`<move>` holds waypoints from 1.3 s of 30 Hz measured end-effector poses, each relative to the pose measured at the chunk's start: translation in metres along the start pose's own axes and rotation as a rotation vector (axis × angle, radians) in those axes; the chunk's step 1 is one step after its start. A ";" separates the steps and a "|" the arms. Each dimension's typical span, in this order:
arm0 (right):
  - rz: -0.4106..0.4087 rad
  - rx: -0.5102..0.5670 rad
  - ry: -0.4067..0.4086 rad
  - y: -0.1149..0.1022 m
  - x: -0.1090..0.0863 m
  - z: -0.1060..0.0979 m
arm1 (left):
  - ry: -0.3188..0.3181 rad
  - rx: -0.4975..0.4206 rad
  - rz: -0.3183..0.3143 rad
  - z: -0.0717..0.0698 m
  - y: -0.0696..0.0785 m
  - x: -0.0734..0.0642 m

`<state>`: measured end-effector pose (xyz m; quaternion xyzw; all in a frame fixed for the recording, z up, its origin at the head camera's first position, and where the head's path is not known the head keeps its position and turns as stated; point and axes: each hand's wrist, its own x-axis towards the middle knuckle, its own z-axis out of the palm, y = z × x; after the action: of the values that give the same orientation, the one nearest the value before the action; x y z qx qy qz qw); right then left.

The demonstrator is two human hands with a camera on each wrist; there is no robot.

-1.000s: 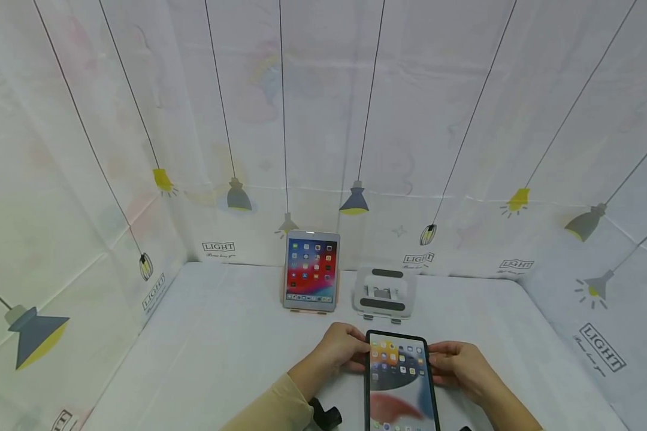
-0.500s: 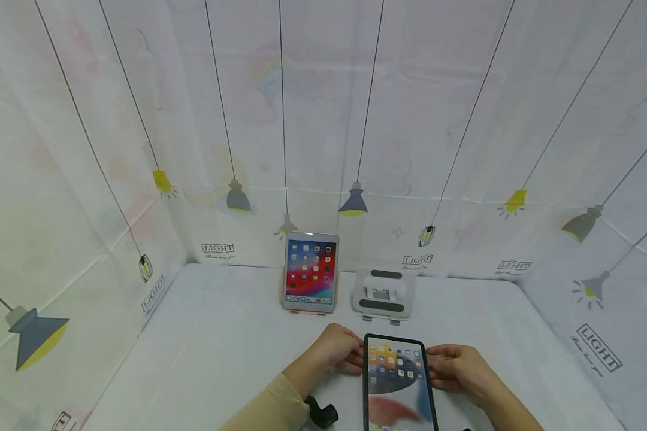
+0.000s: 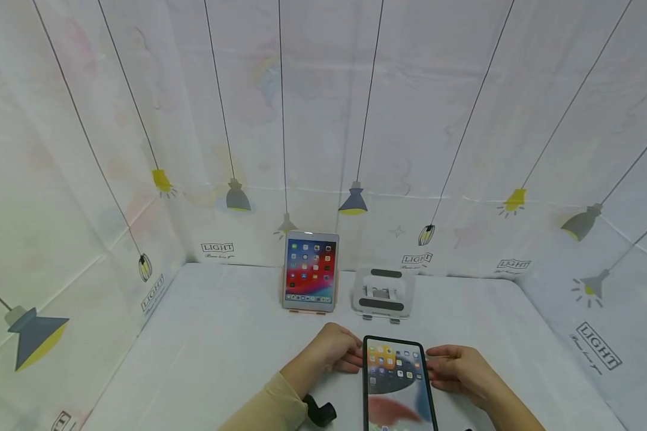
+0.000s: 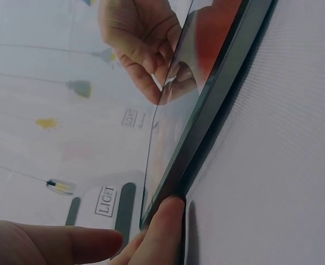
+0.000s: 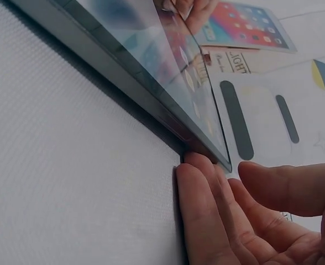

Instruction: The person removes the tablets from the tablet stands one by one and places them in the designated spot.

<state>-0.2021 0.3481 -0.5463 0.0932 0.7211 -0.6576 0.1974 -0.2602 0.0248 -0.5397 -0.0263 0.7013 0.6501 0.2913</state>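
A large tablet (image 3: 399, 383) with a black border and a lit home screen lies at the front of the white table, its lower end cut off by the frame. My left hand (image 3: 334, 349) is at its upper left edge. In the left wrist view its fingers (image 4: 165, 226) touch the tablet's side, the thumb apart from it. Across from it, my right hand (image 3: 458, 371) is beside the upper right edge. The right wrist view has these fingers (image 5: 198, 204) against the tablet's lower corner edge, with the thumb (image 5: 289, 187) off the screen. Neither hand pinches the tablet.
Behind the large tablet, a light grey tablet stand (image 3: 383, 293) with dark pads lies on the table. A smaller white tablet (image 3: 311, 269) leans upright on a pinkish stand to its left. Some black object (image 3: 320, 413) is by my left wrist. Printed curtains surround the table.
The large tablet has shifted slightly toward the front edge. My left thumb has come off its edge, and both hands have loosened around it. The stand and smaller tablet stay put.
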 end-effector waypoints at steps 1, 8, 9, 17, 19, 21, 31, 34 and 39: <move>0.002 -0.003 0.000 0.001 0.000 0.000 | -0.003 0.003 -0.004 -0.001 0.000 0.000; 0.008 -0.010 -0.022 0.001 0.000 -0.002 | -0.008 0.015 -0.022 -0.005 -0.001 0.004; 0.015 -0.010 -0.015 0.001 0.000 -0.002 | -0.009 0.013 -0.023 -0.006 -0.001 0.005; 0.051 -0.031 0.033 -0.004 -0.001 0.001 | -0.028 -0.026 -0.023 -0.009 -0.005 0.009; 0.066 -0.036 0.050 -0.006 -0.002 0.002 | -0.036 -0.027 -0.021 -0.010 -0.004 0.008; 0.081 -0.038 0.064 -0.007 -0.002 0.003 | -0.041 -0.027 -0.022 -0.010 -0.004 0.006; 0.125 -0.007 0.154 -0.008 -0.002 0.008 | -0.046 -0.083 -0.031 -0.015 -0.003 0.005; 0.118 0.019 0.139 -0.006 -0.004 0.007 | -0.059 -0.113 -0.041 -0.018 -0.004 0.005; 0.106 0.049 0.103 -0.004 -0.005 0.005 | -0.100 -0.118 -0.055 -0.023 -0.005 0.004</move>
<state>-0.1981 0.3438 -0.5410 0.1698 0.7080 -0.6579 0.1925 -0.2705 0.0040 -0.5460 -0.0303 0.6453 0.6826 0.3416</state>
